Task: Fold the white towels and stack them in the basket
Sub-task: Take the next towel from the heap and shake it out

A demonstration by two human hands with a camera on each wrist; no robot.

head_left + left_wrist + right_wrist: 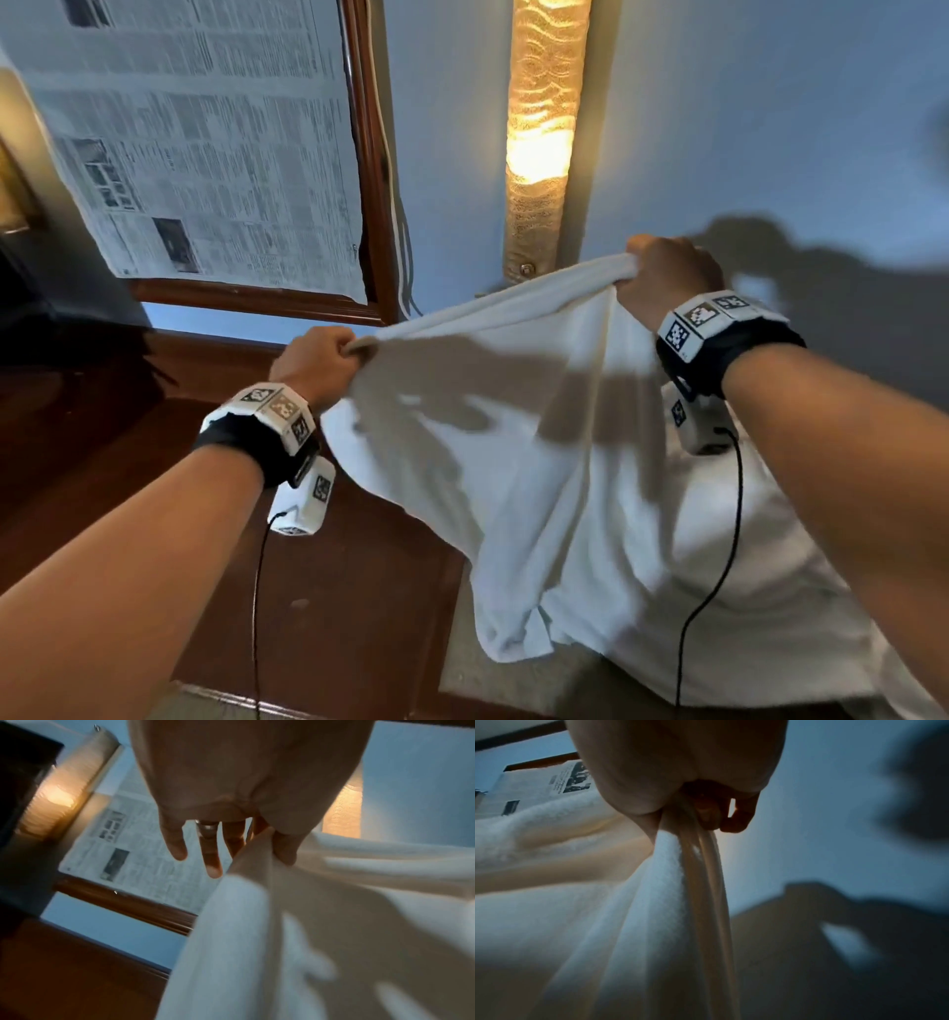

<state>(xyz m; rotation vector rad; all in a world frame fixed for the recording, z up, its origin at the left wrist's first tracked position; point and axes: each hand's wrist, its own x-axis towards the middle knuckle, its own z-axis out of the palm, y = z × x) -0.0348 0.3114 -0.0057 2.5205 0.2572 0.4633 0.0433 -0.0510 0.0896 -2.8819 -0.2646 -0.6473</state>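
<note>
Towel [518, 462] | my left hand [318, 360] and right hand [667, 277] each pinch a top corner | step: spreading it | next: bring corners together, evenly.

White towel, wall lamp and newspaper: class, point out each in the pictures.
white towel [513, 462], head view, on the hanging middle of the cloth.
wall lamp [539, 149], head view, on its glowing centre.
newspaper [205, 154], head view, on the printed page over the wooden frame.

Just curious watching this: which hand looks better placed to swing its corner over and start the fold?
Probably the right hand: it grips the towel higher, while the left hand holds lower.
</note>
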